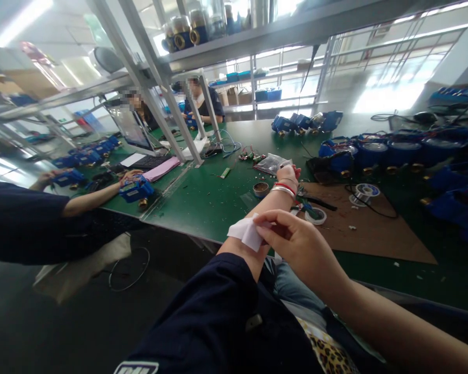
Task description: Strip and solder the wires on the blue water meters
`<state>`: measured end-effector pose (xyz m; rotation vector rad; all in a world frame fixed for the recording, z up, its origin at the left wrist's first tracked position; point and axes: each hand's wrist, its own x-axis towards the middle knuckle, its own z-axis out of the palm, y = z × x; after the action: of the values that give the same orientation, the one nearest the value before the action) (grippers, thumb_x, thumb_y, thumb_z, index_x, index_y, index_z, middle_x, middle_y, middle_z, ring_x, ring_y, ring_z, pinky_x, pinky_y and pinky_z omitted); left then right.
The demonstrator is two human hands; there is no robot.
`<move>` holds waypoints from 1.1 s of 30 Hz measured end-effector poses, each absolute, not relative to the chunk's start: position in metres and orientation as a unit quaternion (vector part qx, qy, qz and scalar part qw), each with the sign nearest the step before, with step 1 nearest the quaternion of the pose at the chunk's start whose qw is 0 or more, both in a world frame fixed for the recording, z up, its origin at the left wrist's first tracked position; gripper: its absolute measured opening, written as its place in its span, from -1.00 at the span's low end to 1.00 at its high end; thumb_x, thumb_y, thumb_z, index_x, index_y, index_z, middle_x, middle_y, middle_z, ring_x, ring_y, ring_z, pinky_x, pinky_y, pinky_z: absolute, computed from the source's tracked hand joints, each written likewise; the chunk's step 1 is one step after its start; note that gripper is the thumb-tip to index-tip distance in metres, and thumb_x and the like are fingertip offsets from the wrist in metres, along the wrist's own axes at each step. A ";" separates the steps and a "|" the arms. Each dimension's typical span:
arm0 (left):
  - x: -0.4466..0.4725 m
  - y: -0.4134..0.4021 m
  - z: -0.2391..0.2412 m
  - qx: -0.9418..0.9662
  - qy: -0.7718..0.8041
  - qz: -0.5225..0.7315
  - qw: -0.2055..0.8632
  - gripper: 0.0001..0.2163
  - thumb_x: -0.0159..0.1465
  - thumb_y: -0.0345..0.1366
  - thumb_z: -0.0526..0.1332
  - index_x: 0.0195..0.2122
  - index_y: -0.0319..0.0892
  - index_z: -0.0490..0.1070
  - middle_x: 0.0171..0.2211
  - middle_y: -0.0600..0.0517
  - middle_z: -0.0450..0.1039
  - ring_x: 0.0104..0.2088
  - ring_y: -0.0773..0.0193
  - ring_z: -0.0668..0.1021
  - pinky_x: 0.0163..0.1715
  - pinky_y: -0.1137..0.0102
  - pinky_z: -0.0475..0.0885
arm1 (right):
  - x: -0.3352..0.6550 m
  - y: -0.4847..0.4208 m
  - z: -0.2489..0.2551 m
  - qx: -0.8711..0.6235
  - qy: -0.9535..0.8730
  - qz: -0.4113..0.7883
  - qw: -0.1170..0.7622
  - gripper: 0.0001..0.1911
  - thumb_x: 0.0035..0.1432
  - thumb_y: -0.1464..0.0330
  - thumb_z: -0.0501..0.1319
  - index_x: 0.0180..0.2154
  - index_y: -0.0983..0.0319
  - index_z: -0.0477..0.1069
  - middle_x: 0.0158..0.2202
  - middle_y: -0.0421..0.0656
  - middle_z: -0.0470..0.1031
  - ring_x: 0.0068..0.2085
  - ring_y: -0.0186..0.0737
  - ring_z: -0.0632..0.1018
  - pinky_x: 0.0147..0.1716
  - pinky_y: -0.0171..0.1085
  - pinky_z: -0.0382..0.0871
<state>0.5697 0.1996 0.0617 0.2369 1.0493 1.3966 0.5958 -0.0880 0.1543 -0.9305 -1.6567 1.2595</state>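
Observation:
My left arm reaches forward over the green bench, a red band and a silver bangle [284,190] round its wrist. My left hand [288,173] is small in view beside a clear plastic bag [272,163]; its fingers look curled in, and what they hold, if anything, is hidden. A white tissue [246,231] lies folded across my left forearm, below the rolled dark sleeve. With thumb and forefinger, my right hand [296,236] pinches the tissue's right edge against that forearm. Close to my left wrist stands a small round tin [261,189].
Right of my arms, a brown board [378,228] carries a solder wire spool [364,194] and a white tape roll [315,215]. Blue meters [401,150] line the right side. At left, a co-worker's hand [129,177] touches a blue unit [136,189]. A metal shelf [234,47] spans overhead.

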 end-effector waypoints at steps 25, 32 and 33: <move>0.642 0.151 0.106 0.208 0.435 0.510 0.712 -0.78 0.33 -0.24 0.15 -0.11 -0.28 0.38 -0.20 -0.03 0.44 -0.28 0.30 0.52 -0.29 0.34 0.49 | 0.591 -0.056 0.106 -0.119 -0.900 -0.034 0.417 -0.51 0.37 0.17 -0.09 0.11 0.32 0.35 0.17 -0.11 0.36 0.24 -0.19 0.26 0.29 -0.13 0.02; 0.662 0.138 0.119 0.236 0.447 0.473 0.722 -0.76 0.33 -0.22 0.15 -0.07 -0.27 0.36 -0.16 -0.04 0.43 -0.26 0.29 0.51 -0.25 0.31 0.49 | 0.613 -0.068 0.126 -0.187 -0.910 -0.052 0.365 -0.52 0.37 0.15 -0.06 0.13 0.28 0.34 0.17 -0.16 0.35 0.23 -0.20 0.27 0.30 -0.14 -0.02; 0.669 0.133 0.120 0.245 0.440 0.460 0.731 -0.79 0.34 -0.26 0.14 -0.09 -0.27 0.36 -0.20 -0.03 0.44 -0.29 0.33 0.50 -0.25 0.33 0.47 | 0.616 -0.067 0.124 -0.190 -0.915 -0.055 0.352 -0.52 0.38 0.14 -0.07 0.11 0.28 0.36 0.14 -0.18 0.39 0.21 -0.24 0.31 0.29 -0.18 0.01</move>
<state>0.6688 0.1326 0.1202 0.5389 0.9684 1.0120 0.6159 -0.0673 0.1241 -0.4908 -2.3679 -0.1434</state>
